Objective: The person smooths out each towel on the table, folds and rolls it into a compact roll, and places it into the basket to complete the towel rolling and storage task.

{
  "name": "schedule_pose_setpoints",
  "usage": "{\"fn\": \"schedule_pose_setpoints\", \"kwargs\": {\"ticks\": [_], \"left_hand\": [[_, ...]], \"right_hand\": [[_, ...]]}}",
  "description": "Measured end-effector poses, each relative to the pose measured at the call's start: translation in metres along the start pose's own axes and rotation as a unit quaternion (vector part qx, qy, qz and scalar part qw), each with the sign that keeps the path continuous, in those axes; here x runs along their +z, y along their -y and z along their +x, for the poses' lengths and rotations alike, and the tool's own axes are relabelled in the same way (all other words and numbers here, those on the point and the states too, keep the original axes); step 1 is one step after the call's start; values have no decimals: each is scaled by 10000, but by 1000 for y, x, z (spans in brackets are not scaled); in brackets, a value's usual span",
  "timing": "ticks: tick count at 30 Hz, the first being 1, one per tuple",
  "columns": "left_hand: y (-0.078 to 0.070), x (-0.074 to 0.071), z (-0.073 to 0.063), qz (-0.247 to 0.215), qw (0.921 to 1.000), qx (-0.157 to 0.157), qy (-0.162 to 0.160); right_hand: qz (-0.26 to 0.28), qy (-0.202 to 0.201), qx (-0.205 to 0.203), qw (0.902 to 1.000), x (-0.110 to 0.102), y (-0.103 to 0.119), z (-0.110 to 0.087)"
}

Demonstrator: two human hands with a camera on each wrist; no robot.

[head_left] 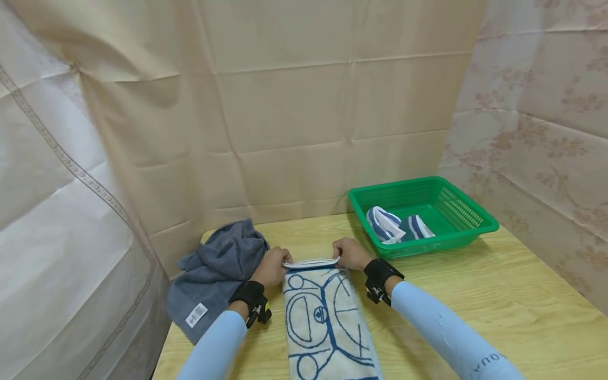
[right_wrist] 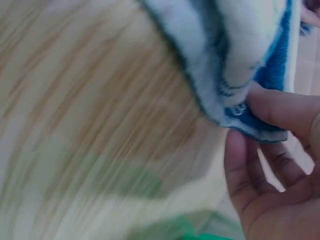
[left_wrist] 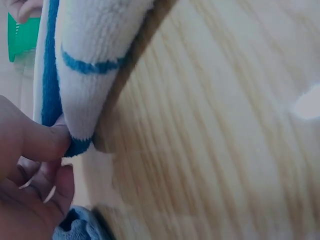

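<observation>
A white towel (head_left: 309, 316) with blue line drawings lies lengthwise on the table, folded into a long strip. My left hand (head_left: 273, 266) pinches the left corner of its far end between thumb and fingers; the left wrist view shows the thumb pressed on the towel's blue-edged corner (left_wrist: 79, 145). At the opposite corner, my right hand (head_left: 352, 254) pinches the same far edge, its thumb (right_wrist: 280, 105) on top and fingers beneath. Between the hands the far edge stands slightly raised. Just left of my left hand lies a crumpled grey towel (head_left: 214, 269) with a white label.
At the back right of the wooden table (head_left: 475, 295) stands a green plastic basket (head_left: 427, 245). Rolled blue-and-white striped cloths (head_left: 385, 224) sit inside it. A beige curtain (head_left: 294, 105) hangs behind the table, and a floral cloth (head_left: 546, 132) hangs along the right.
</observation>
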State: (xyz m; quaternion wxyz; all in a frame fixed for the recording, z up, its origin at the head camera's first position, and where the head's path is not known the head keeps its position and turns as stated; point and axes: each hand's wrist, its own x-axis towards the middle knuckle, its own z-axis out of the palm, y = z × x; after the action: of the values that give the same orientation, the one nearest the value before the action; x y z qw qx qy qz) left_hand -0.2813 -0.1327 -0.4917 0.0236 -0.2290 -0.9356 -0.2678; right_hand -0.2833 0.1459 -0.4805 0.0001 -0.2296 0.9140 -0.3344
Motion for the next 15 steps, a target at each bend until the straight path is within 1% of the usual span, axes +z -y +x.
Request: {"fn": "schedule_pose_setpoints", "kwargs": {"ticks": [2,4,6,8,11,13,15], "left_hand": [[0,-1,-2,-96,9999,53,-94],[0,-2,-4,-145,9997,73,-157],[-2,-2,-5,-92,9999,80,-123],[-3,-3,-6,21,9998,173,21],[-8,-7,-6,89,9986,185,488],[-11,-10,-7,-24,9965,98,829],[-13,-13,-7,-152,9941,-108,1065]], "right_hand": [[-388,-180,-456,9980,2,-1,-2],[-808,-279,-825,9929,3,-1,-5],[-1199,-174,-932,9883,3,1,-8],[-1366,93,-790,9874,3,3,-12],[-1429,607,-341,9873,0,9,-16],[-1315,753,-85,9884,-1,12,-17],[-1160,750,139,9903,-1,13,-18]]}}
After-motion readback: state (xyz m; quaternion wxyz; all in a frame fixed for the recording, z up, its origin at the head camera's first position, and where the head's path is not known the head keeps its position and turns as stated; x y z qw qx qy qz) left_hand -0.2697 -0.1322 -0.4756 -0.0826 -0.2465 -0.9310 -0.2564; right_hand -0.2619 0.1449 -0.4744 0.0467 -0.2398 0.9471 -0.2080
